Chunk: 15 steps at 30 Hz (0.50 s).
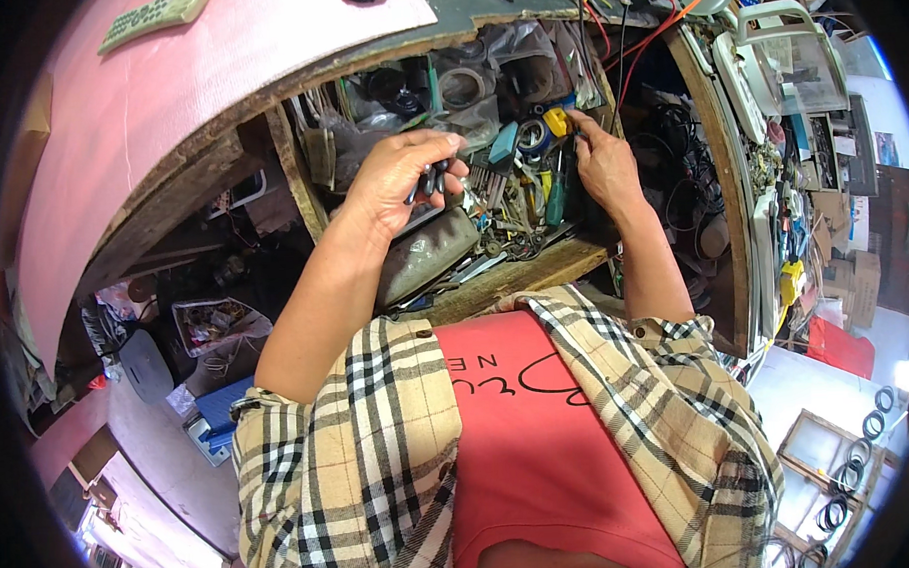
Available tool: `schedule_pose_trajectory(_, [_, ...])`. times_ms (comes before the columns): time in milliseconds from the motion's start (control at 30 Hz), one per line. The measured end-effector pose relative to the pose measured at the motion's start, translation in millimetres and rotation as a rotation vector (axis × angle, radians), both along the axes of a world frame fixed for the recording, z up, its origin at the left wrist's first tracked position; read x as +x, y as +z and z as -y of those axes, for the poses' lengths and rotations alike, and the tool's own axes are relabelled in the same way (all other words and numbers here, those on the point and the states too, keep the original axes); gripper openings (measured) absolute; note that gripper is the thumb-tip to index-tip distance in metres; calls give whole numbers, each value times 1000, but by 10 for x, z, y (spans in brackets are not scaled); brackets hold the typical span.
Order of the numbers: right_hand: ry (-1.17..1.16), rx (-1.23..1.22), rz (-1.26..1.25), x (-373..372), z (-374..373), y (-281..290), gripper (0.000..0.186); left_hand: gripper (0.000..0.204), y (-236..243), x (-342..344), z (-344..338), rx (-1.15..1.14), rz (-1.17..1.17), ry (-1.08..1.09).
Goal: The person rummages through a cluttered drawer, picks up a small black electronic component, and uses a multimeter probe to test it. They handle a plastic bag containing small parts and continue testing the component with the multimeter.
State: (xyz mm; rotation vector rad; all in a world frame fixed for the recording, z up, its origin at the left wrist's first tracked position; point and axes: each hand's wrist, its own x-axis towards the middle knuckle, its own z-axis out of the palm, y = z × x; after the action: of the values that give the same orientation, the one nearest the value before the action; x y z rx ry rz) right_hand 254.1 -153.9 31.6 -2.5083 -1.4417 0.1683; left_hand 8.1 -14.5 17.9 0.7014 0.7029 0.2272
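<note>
Head view, and I've got my left hand (401, 181) raised over the open drawer (534, 273), fingers (448, 144) clenched around a few small dark parts (429, 180) that poke out just under the fingertips. My right hand (602, 159) is down among the drawer's tools, fingertips touching clutter beside a yellow piece (556, 122); grip there, I cannot tell.

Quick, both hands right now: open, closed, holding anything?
Left hand: closed on a bunch of small dark slender tools, above the open wooden drawer.
Right hand: fingers down among the drawer's clutter; any grip cannot be told.
</note>
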Motion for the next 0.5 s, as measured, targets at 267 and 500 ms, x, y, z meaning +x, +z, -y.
schedule_pose_trajectory(267, [121,165,-4,-171,-78,-60,29,23,5,1,3,-9,-12,21])
schedule_pose_trajectory(500, [119,130,-31,-333,-131,-64,22,27,-12,12,-10,-10,-8,59])
